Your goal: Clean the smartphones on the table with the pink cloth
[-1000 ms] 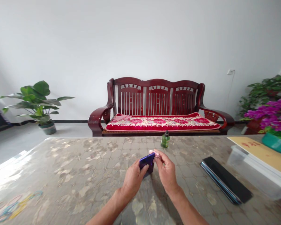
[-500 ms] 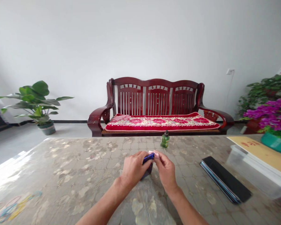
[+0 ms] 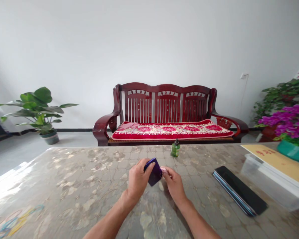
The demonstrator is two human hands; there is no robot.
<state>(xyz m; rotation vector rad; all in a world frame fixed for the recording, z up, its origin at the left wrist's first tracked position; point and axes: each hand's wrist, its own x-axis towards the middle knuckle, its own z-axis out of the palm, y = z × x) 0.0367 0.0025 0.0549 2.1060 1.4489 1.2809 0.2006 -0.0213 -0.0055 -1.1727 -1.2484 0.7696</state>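
A dark blue-purple smartphone (image 3: pixel 154 173) is held tilted above the table by my left hand (image 3: pixel 137 176), whose thumb lies over its near face and fingers behind its edge. My right hand (image 3: pixel 174 183) pinches a small crumpled pink cloth (image 3: pixel 163 170) against the phone's right edge. Most of the cloth is hidden by the fingers. Beyond my hands a small green bottle (image 3: pixel 175 148) with a dark top stands upright on the table.
The patterned table (image 3: pixel 102 186) carries a stack of phones (image 3: pixel 240 191) on the right, beside a clear plastic box (image 3: pixel 271 186) with a yellow board (image 3: pixel 279 162) on it. Coloured rubber bands (image 3: pixel 16 220) lie at the left front. A wooden bench (image 3: pixel 166 103) stands behind.
The phone has turned so its broad dark face shows instead of mostly its edge. My right hand with the pink cloth has moved slightly lower, to the phone's right edge.
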